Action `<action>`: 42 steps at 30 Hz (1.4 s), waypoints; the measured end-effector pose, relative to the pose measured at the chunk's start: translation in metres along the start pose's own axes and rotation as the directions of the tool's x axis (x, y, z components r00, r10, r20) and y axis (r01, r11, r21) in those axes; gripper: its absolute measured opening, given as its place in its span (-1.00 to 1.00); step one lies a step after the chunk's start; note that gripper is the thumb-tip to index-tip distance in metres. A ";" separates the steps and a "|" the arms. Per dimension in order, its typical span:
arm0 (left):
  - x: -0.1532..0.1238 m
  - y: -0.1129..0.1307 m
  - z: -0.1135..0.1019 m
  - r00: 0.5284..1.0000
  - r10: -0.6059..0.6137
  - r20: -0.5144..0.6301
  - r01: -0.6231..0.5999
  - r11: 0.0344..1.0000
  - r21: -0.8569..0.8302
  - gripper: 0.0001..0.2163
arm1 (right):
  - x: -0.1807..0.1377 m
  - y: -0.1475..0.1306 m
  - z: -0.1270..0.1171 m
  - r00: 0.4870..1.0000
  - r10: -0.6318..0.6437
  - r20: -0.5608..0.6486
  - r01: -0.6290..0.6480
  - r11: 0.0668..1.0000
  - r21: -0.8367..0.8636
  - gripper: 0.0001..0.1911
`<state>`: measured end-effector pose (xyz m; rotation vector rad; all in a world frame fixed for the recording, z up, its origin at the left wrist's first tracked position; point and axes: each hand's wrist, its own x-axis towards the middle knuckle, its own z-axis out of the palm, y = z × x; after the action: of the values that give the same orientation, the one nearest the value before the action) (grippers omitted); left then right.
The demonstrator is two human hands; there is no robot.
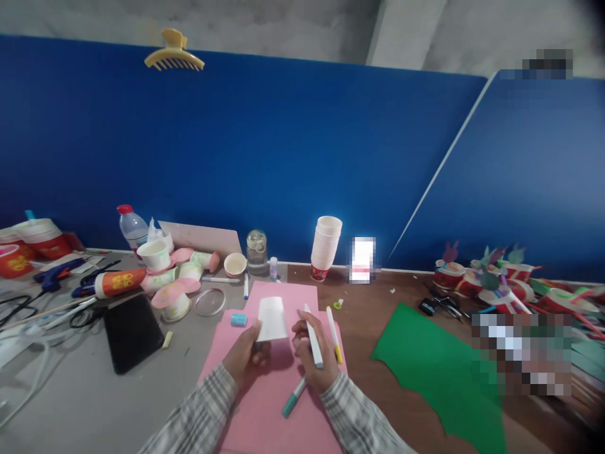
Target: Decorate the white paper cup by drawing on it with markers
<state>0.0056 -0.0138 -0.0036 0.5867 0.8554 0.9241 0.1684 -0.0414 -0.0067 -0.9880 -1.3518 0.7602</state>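
While a teal-ended marker lies slantwise on pink paper, a person in plaid sleeves has both hands occupied at a bench. The right hand grips a white-barrelled marker, its long axis running away from the wearer and leaning slightly left; whether its tip is bare cannot be told. Just left of that hand, across a narrow gap, is a white paper piece, pinched at its lower left edge by the thumb and fingers of the left hand. The piece appears raised above the pink paper, apart from the marker. A yellow-ended marker lies just right of the right hand; a small light-blue block rests beyond the left. Farther back, a stack of white paper cups stands before a blue partition.
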 end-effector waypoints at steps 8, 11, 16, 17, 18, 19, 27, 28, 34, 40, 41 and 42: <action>-0.007 -0.003 0.005 0.997 0.012 0.082 -0.018 0.997 0.070 -0.62 | -0.008 0.011 0.004 0.959 -0.270 0.089 0.284 0.905 -0.317 -0.26; -0.010 0.000 0.009 0.989 0.009 0.147 -0.019 0.998 0.063 -0.69 | -0.007 0.014 0.004 0.967 -0.254 0.018 0.246 0.916 -0.317 -0.30; -0.014 0.004 0.013 0.992 0.040 0.118 -0.048 0.997 0.063 -0.49 | -0.005 0.012 0.002 0.971 -0.241 -0.001 0.226 0.912 -0.342 -0.41; -0.014 0.004 0.013 0.992 0.050 0.119 -0.058 0.996 0.065 -0.48 | -0.004 0.011 0.001 0.969 -0.246 0.009 0.233 0.908 -0.347 -0.41; -0.014 0.004 0.013 0.990 0.060 0.125 -0.069 0.995 0.068 -0.47 | -0.004 0.011 0.001 0.968 -0.251 0.018 0.242 0.905 -0.351 -0.40; -0.014 0.003 0.012 0.988 0.070 0.134 -0.080 0.994 0.072 -0.46 | -0.004 0.010 0.001 0.966 -0.257 0.024 0.249 0.901 -0.356 -0.40; -0.006 0.000 0.003 0.964 0.152 0.217 -0.199 0.956 0.216 -0.36 | 0.000 0.001 0.000 0.975 -0.221 -0.017 0.186 0.858 -0.479 -0.54; -0.005 0.000 0.004 0.962 0.153 0.228 -0.205 0.952 0.226 -0.35 | 0.000 0.001 0.000 0.978 -0.208 -0.011 0.176 0.851 -0.494 -0.53; -0.007 0.001 0.007 0.952 0.154 0.265 -0.226 0.936 0.271 -0.32 | -0.001 0.005 -0.001 0.980 -0.200 -0.007 0.164 0.823 -0.543 -0.51; -0.004 -0.001 0.003 0.954 0.255 0.157 -0.291 0.914 0.282 -0.51 | -0.001 0.011 -0.001 0.969 -0.244 -0.038 0.187 0.825 -0.533 -0.51; -0.003 -0.001 0.001 0.950 0.294 0.106 -0.312 0.909 0.275 -0.55 | -0.001 0.012 -0.001 0.967 -0.251 -0.040 0.193 0.826 -0.530 -0.50; -0.002 0.000 -0.001 0.940 0.337 0.050 -0.336 0.896 0.289 -0.59 | -0.001 0.012 -0.001 0.966 -0.255 -0.041 0.196 0.827 -0.527 -0.50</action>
<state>0.0047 -0.0153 -0.0036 1.0177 0.9165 1.1182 0.1710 -0.0373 -0.0178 -1.2393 -1.5816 0.1460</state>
